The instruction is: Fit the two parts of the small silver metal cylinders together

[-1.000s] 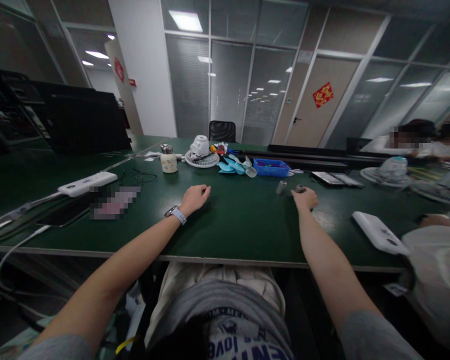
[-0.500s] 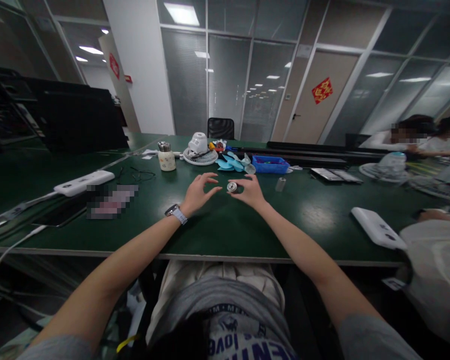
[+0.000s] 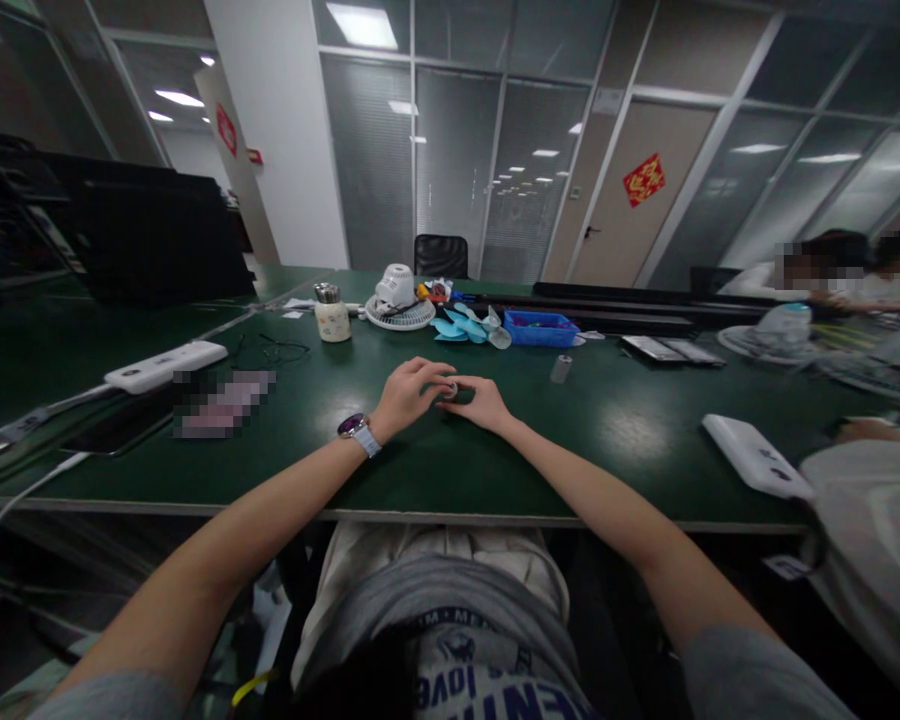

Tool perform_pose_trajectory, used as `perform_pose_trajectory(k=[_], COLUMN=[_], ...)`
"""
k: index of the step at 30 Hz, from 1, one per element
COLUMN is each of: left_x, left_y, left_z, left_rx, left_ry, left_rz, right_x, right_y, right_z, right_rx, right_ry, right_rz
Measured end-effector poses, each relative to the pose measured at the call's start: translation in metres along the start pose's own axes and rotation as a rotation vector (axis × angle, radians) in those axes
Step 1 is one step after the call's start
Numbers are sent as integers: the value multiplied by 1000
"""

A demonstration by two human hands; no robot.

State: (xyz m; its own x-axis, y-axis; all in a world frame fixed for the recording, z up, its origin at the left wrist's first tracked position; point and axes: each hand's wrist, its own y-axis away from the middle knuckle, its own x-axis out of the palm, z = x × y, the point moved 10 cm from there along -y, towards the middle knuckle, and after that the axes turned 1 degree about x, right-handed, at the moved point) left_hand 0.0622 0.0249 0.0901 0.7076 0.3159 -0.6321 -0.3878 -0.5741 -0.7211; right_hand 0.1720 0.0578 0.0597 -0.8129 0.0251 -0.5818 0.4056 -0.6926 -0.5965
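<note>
A small round silver metal part (image 3: pixel 451 390) is pinched just above the green table. My right hand (image 3: pixel 487 403) grips it from the right between thumb and fingers. From the left, my left hand (image 3: pixel 411 395), with a watch on its wrist, closes its fingertips on the same part. The fingers cover much of the part. Farther right, a small metal cylinder (image 3: pixel 562 369) stands by itself on the table, touched by neither hand.
Behind the hands are a white fan unit (image 3: pixel 398 300), light blue fan blades (image 3: pixel 463 325), a blue tray (image 3: pixel 541 330) and a cream jar (image 3: pixel 333 320). White power strips (image 3: pixel 166 367) lie at left and a white device (image 3: pixel 756 455) at right, beside a seated person.
My left hand has moved right and closed onto the round metal part. My right hand has brought it slightly left and nearer to me.
</note>
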Motion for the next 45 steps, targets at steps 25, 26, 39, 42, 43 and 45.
perform_pose_trajectory(k=[25, 26, 39, 42, 43, 45], left_x=[24, 24, 27, 27, 27, 26], left_y=[12, 12, 14, 15, 15, 15], left_z=[74, 77, 85, 86, 86, 86], left_rx=[-264, -278, -311, -311, -310, -314], left_ry=[-101, -115, -116, -101, -97, -84], left_rz=[288, 289, 292, 289, 286, 281], right_x=[-5, -5, -4, -4, -4, -4], right_y=[1, 1, 2, 2, 2, 2], right_z=[-18, -18, -15, -13, -12, -12], right_rx=[96, 96, 59, 54, 57, 74], right_ry=[-76, -82, -72, -70, -74, -94], right_rz=[28, 25, 36, 36, 34, 28])
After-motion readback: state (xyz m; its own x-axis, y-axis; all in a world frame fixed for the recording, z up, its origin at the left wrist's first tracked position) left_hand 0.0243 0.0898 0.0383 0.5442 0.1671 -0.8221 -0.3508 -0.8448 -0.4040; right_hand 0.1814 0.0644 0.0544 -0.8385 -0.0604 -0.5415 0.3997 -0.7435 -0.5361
